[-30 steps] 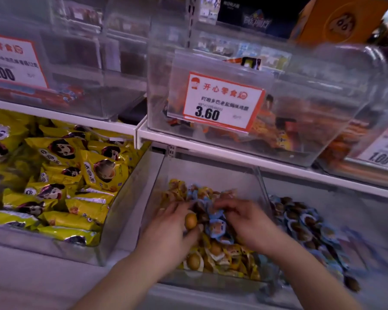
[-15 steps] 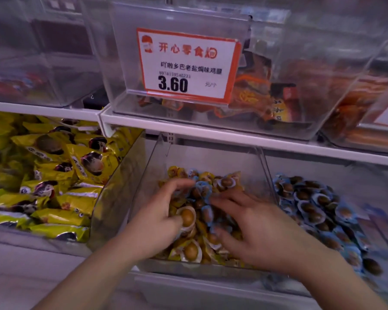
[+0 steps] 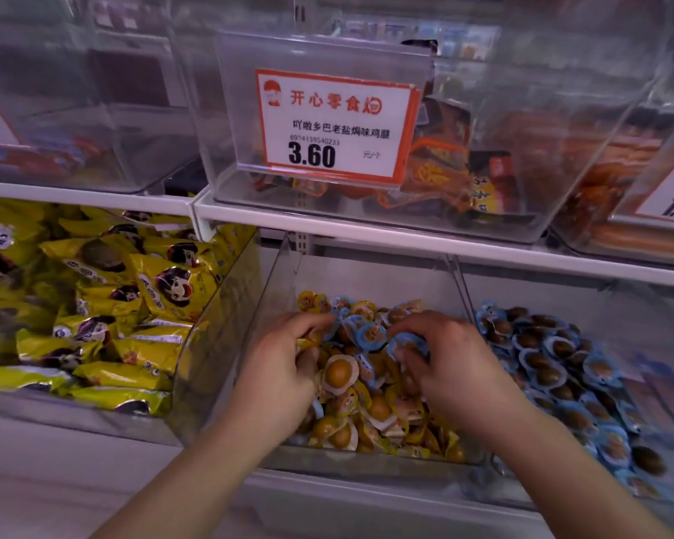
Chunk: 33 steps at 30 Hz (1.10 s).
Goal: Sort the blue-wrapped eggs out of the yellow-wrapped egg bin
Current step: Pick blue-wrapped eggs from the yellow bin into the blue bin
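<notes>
Right now the right hand [image 3: 458,367] is pinching a blue-wrapped egg [image 3: 407,346] over the yellow-wrapped egg bin [image 3: 277,289]; the left hand [image 3: 285,367], fingers loosely curled, is pressing into yellow eggs beside it. Slippery wrappers risk a drop.

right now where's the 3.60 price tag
Head view, upper centre: the 3.60 price tag sits on the front of a clear upper-shelf bin, directly above the mixed egg bin where both hands work.

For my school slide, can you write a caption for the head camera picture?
Two hands, left and right, pick blue-wrapped eggs from the yellow-wrapped egg bin.
</notes>
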### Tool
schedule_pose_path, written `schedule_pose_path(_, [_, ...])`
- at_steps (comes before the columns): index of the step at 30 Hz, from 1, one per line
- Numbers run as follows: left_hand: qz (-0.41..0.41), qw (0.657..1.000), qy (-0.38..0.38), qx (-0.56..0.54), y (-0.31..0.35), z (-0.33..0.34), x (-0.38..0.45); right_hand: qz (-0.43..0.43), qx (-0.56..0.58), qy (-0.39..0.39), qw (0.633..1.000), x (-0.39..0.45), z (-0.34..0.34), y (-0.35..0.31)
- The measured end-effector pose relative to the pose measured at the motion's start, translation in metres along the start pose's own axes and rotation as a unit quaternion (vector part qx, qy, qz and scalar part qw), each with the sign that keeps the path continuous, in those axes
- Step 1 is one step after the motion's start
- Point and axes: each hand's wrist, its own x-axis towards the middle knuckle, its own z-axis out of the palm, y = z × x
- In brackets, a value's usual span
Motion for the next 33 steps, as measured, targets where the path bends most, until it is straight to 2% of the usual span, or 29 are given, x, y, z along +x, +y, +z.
schedule_pose_path(3, [-0.017,0.996,0.021,-0.089,-0.002,-0.006,0.006,0.062,0.122,0.020,0.990,0.001,-0.003,0.002])
schedule_pose_path(6, [-0.025,0.989,0.008,-0.145,-0.003,-0.005,0.008,0.119,0.296,0.023,0.948,0.004,-0.004,0.001])
schedule_pose_path(8, [-0.026,0.988,-0.006,-0.149,0.000,-0.004,0.009,0.154,0.355,0.018,0.922,0.007,-0.002,-0.003])
schedule_pose_path(10, [-0.013,0.990,-0.015,-0.140,0.003,-0.004,0.010,0.156,0.336,0.025,0.929,0.010,0.003,-0.006])
schedule_pose_path(12, [0.027,0.996,-0.018,-0.084,0.005,-0.006,0.011,0.130,0.288,0.034,0.948,0.009,0.007,-0.008])
schedule_pose_path(15, [0.115,0.991,-0.055,0.051,0.008,-0.007,0.008,0.030,0.102,0.034,0.994,0.006,0.002,-0.006])
schedule_pose_path(17, [0.147,0.979,-0.090,0.108,0.015,-0.011,0.003,-0.030,0.001,-0.037,0.999,0.003,-0.006,-0.001])
schedule_pose_path(20, [0.178,0.955,-0.137,0.196,0.015,-0.030,-0.007,-0.030,-0.012,-0.177,0.984,-0.004,-0.015,0.004])
schedule_pose_path(23, [0.183,0.906,-0.183,0.334,0.003,-0.047,-0.020,-0.052,-0.051,-0.224,0.972,-0.009,-0.008,0.000])
schedule_pose_path(25, [0.156,0.888,-0.210,0.378,0.000,-0.049,-0.024,-0.060,-0.048,-0.204,0.976,-0.010,-0.002,-0.003])
schedule_pose_path(28, [0.093,0.882,-0.223,0.404,0.000,-0.045,-0.022,-0.036,-0.014,-0.147,0.988,-0.009,-0.004,-0.001])
schedule_pose_path(31, [0.110,0.888,-0.203,0.398,0.000,-0.043,-0.019,0.035,0.058,-0.066,0.996,-0.009,-0.006,0.000])
schedule_pose_path(33, [0.146,0.895,-0.159,0.389,0.000,-0.041,-0.018,0.045,0.079,-0.008,0.996,-0.009,-0.002,-0.003])
